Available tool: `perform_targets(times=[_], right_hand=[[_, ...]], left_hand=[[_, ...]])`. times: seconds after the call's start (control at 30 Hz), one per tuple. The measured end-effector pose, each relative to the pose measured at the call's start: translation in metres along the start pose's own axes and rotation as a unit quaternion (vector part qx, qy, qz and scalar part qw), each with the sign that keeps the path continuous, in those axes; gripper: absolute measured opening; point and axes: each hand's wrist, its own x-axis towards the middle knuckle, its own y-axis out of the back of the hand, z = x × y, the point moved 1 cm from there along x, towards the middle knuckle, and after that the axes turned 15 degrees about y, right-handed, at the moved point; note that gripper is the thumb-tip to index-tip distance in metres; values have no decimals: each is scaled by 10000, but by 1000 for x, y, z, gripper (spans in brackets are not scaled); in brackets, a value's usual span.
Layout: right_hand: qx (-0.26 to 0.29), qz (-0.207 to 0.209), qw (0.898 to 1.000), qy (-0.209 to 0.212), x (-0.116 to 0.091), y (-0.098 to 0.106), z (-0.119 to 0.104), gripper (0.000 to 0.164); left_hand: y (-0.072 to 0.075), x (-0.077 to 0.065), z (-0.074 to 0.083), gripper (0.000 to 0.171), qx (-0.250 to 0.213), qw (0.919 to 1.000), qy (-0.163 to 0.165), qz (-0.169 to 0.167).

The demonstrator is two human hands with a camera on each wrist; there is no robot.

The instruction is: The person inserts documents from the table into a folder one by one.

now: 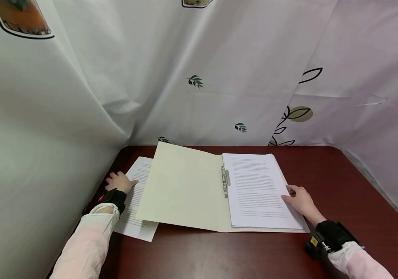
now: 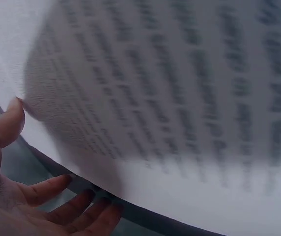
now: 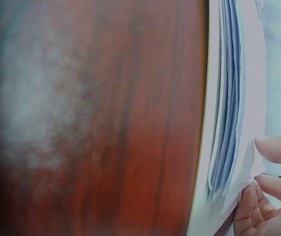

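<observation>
An open cream file folder lies on the table, its left cover overlapping a loose printed sheet. My left hand is at that sheet's left edge, the thumb touching the paper. Its other fingers extend past the edge, relaxed and apart, as the left wrist view also shows. A stack of printed pages sits on the folder's right side, beside a metal lever clip. At the stack's right edge, my right hand pinches the paper between thumb and index finger.
The dark red wooden table has rounded far corners. White curtains with leaf prints hang close behind it and along both sides. A black wrist camera strap is on the right wrist, low over the table.
</observation>
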Motion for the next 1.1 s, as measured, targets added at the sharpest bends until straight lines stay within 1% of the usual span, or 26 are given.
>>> perform_targets(times=[0.07,0.23,0.43,0.5,0.6,0.67,0.77,0.87,0.93,1.0,1.07,1.1], right_hand=[[13,-7,10000,-29,0,0,0,54],[30,-17,10000,-10,1,-1,1,54],[67,7,10000,-32,0,-1,0,53],[57,-1,10000,-56,0,-1,-1,53],[31,-20,10000,-73,0,0,-2,54],[33,-17,9999,-96,0,0,-2,54],[41,-11,9999,-110,0,-1,-1,54],[34,6,9999,-119,0,-1,0,54],[42,17,9999,-117,0,-2,0,53],[54,37,9999,-107,-1,-2,0,53],[63,58,9999,-95,-1,-2,0,52],[67,68,9999,-85,-1,-2,0,52]], left_hand=[[0,1,-2,86,4,10000,50,17],[2,2,-6,87,5,10000,31,91],[4,2,-10,86,17,9999,-113,-27],[5,2,-11,81,92,9997,-201,-49],[8,1,-11,68,117,9993,-365,-2],[10,1,-11,57,-24,9988,-477,107],[15,-2,-10,48,-451,9961,-673,343],[25,-6,-6,43,-816,9895,-962,703],[34,-11,-1,42,-968,9829,-1193,1018],[45,-16,4,37,-1117,9718,-1491,1447],[56,-22,11,31,-1282,9568,-1775,1913],[62,-24,14,28,-1371,9478,-1927,2139]])
